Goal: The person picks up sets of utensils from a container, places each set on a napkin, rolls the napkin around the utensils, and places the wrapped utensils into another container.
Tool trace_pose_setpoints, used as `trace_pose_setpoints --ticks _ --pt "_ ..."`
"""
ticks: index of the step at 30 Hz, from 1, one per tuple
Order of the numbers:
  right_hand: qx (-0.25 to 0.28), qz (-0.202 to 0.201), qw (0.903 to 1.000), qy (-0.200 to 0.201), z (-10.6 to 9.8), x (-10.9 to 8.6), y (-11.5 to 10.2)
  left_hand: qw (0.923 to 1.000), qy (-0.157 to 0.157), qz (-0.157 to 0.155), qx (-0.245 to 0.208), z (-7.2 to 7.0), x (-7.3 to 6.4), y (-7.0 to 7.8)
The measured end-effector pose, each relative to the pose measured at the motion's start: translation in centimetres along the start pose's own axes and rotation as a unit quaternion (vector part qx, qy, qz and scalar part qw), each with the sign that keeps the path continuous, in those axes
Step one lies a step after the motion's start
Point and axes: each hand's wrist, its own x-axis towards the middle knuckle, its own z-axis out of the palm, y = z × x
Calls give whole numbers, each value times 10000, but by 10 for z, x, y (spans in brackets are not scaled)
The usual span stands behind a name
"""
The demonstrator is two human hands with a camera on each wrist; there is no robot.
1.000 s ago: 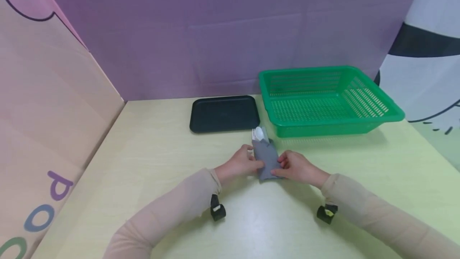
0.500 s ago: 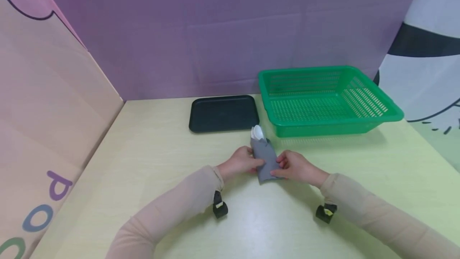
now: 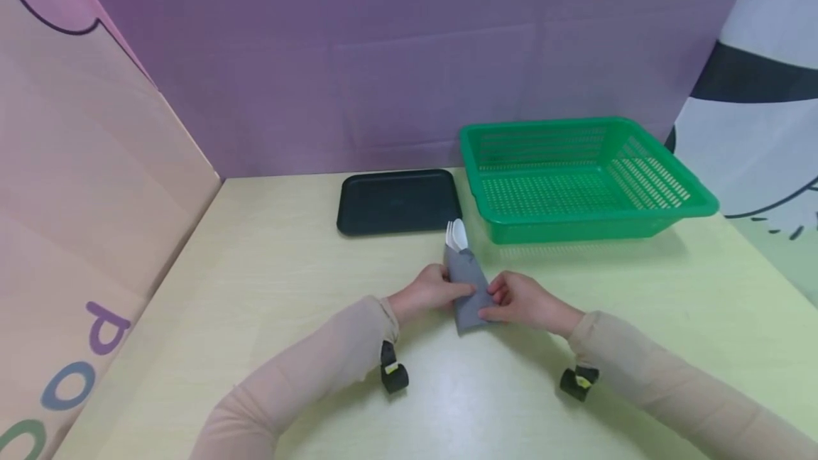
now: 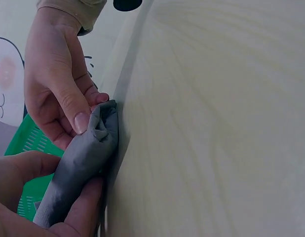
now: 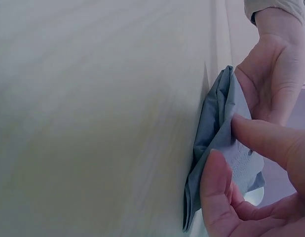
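Observation:
A grey napkin is folded into a narrow wrap around a white fork and a white spoon, whose heads stick out of its far end. My left hand grips the wrap's left side, thumb lying across the top. On the right, my right hand pinches the napkin's loose edge near its lower end. The left wrist view shows the rolled near end of the napkin low over the table. Layered folds of the napkin appear between thumb and fingers in the right wrist view.
A black tray lies on the table behind the hands. To its right stands a green slotted basket. A purple cloth wall closes off the back of the pale wooden table.
The wrap has become narrower as its right side was drawn in. It has shifted slightly left and toward me, the left thumb reaching farther across it. Tray and basket have not moved.

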Motion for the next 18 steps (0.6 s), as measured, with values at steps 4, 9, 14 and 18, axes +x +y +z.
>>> trace_pose_setpoints --ticks 4,9,14,18 --pt "-59 -38 10000 29 1 -4 -2 9996 -101 20 -255 2 -2 0" --pt "-65 -171 9998 85 2 -7 -3 9986 -102 41 -509 5 -2 0" --pt "-216 -474 9983 243 3 -6 -5 9967 -55 158 -799 6 -4 1" --pt "-251 -617 9970 394 4 -5 -6 9952 53 317 -919 2 -6 2"
